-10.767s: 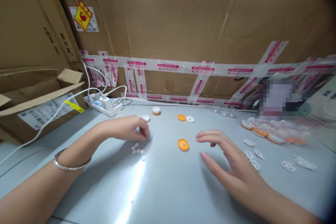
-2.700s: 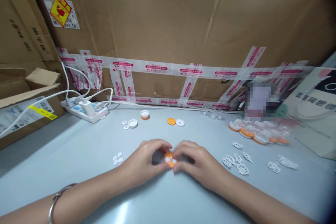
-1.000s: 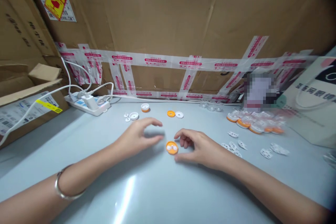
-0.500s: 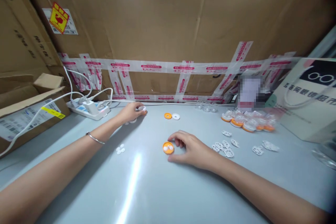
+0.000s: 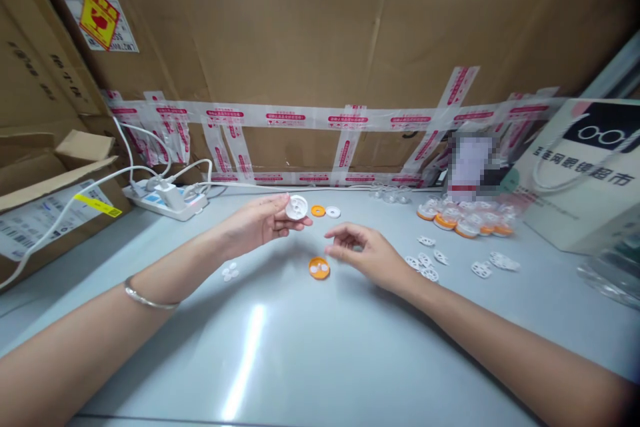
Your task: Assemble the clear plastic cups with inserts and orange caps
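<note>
My left hand [image 5: 270,219] holds a round white disc [image 5: 297,207] between thumb and fingers, raised above the table with its face towards me. My right hand [image 5: 357,243] hovers with thumb and fingers apart and nothing between them. Just below its fingertips an orange round case [image 5: 319,268] with two small white discs in it lies on the table. Behind the hands an orange ring [image 5: 318,211] and a white ring [image 5: 333,212] lie side by side. Several small white discs [image 5: 231,272] sit below my left wrist.
Several white perforated parts [image 5: 425,260] lie right of my right hand. Orange and clear cases [image 5: 466,217] are grouped behind them, beside a paper bag [image 5: 570,180]. A power strip [image 5: 170,200] and an open carton [image 5: 55,207] stand at the left; cardboard [image 5: 300,27] forms the back.
My left hand has moved right and towards me, lifting the white disc and turning its face into view. My right hand has drawn up and away from the orange case.
</note>
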`<state>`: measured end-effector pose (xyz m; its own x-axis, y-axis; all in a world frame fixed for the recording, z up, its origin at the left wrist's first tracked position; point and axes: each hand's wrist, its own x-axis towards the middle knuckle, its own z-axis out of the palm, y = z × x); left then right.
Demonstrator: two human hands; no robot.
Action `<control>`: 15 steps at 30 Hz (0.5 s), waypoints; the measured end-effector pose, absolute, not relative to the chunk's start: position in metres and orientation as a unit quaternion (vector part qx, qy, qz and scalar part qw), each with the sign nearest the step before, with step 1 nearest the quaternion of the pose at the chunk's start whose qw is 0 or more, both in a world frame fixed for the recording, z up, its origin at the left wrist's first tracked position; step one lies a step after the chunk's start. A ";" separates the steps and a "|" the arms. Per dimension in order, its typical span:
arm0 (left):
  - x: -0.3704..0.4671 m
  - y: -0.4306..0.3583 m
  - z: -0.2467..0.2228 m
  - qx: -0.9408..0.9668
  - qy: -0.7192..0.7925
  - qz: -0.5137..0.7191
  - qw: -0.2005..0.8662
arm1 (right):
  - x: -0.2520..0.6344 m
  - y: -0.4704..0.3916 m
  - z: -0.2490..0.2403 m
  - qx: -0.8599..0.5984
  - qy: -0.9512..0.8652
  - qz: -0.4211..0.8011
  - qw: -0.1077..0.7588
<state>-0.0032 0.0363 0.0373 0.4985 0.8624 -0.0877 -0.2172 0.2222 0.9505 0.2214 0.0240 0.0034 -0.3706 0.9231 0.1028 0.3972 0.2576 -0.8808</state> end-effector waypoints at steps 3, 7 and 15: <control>0.009 0.031 0.032 0.485 0.313 0.376 0.725 | 0.218 0.025 0.006 -0.416 -0.680 0.409 0.444; 0.025 0.027 0.023 0.477 0.299 0.398 0.724 | 0.210 0.024 0.005 -0.361 -0.654 0.425 0.512; 0.022 0.029 0.011 0.530 0.360 0.424 0.640 | 0.206 0.027 0.006 -0.389 -0.601 0.494 0.493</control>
<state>0.0220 0.0292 0.0105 0.3813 0.9244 -0.0124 -0.1609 0.0795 0.9838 0.2061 0.0267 0.0058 -0.2106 0.9551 0.2082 -0.0197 0.2088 -0.9778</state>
